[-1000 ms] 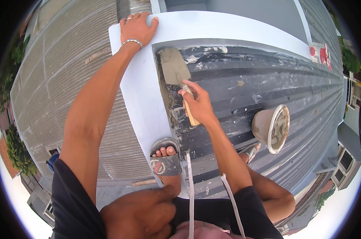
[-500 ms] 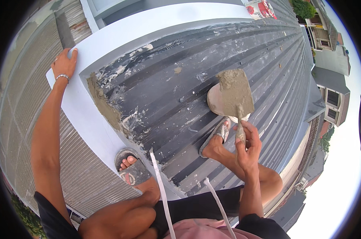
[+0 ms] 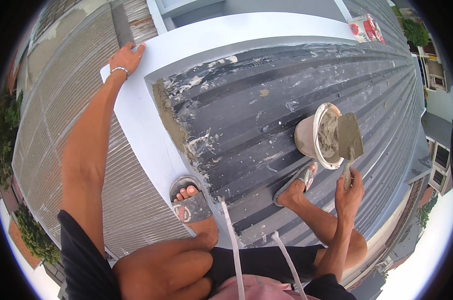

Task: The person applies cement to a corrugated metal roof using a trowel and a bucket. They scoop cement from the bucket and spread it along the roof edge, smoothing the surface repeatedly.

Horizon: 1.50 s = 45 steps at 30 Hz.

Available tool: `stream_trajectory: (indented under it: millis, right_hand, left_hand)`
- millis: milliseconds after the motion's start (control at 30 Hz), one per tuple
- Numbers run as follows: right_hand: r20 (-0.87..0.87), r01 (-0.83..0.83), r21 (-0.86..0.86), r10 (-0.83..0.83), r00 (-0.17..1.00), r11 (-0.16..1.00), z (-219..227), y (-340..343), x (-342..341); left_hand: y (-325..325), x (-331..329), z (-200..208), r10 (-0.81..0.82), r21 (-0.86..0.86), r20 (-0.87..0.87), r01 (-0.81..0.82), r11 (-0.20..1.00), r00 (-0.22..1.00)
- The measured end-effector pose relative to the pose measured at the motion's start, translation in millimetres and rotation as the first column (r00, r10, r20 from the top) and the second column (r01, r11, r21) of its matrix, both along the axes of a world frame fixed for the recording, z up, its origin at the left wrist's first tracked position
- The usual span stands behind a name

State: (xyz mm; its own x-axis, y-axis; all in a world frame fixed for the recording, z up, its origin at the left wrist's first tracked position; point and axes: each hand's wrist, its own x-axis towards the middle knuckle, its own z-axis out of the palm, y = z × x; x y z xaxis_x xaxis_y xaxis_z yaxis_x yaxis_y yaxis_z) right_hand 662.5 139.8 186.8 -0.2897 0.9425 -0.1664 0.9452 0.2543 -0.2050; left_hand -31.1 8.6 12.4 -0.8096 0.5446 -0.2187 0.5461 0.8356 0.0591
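Note:
My right hand (image 3: pixel 350 192) is closed around the handle of a mortar-coated trowel (image 3: pixel 350 137). Its broad blade, smeared with wet grey mortar, overlaps the right rim of a bucket (image 3: pixel 306 137). Grey mortar (image 3: pixel 328 135) lies inside this bucket, which appears beside my right foot. My left hand (image 3: pixel 127 59), with a bracelet at the wrist, rests on the corner of the white parapet (image 3: pixel 136 122), its fingers apart and holding nothing loose. A strip of fresh mortar (image 3: pixel 170 115) runs along the parapet's inner base, where it meets the dark ribbed roof (image 3: pixel 246 125).
My sandalled left foot (image 3: pixel 191 202) is on the parapet edge; my right foot (image 3: pixel 299 187) stands on the ribbed roof. A red and white bag (image 3: pixel 365 29) sits at the far end of the parapet. Lower corrugated roofing (image 3: pixel 71 115) lies left, houses right.
The trowel has moved off the bucket's top to its right side, uncovering the mortar inside, and the lump on the blade no longer shows. The view has shifted; my left hand stays on the parapet.

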Motion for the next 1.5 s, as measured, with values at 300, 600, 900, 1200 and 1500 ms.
stream_trajectory:
  millis: [300, 600, 900, 1200, 1500]
  right_hand:
    - [-0.359, 0.066, -0.821, -0.602, 0.713, 0.567, -57, -43, -125]
    - [-0.170, -0.335, -0.935, -0.679, 0.714, -0.117, -117, -99, -270]
    - [-0.066, -0.271, -0.931, -0.617, 0.785, -0.245, -108, -87, -322]
    - [-0.139, -0.242, -0.963, -0.561, 0.816, -0.114, -125, -91, -342]
    - [-0.164, -0.194, -0.981, -0.481, 0.861, -0.013, -123, -88, -355]
  left_hand:
    - [-3, 19, -2, -0.032, 0.059, -0.054, 0.036, 0.998, 0.998]
    - [1, 27, -15, -0.091, 0.132, -0.176, 0.115, 0.985, 0.980]
    - [0, 36, -16, -0.093, 0.193, -0.228, 0.139, 0.971, 0.969]
    - [5, 35, -12, -0.108, 0.123, -0.160, 0.128, 0.984, 0.981]
    - [7, 36, -10, -0.141, 0.045, -0.151, 0.149, 0.988, 0.979]
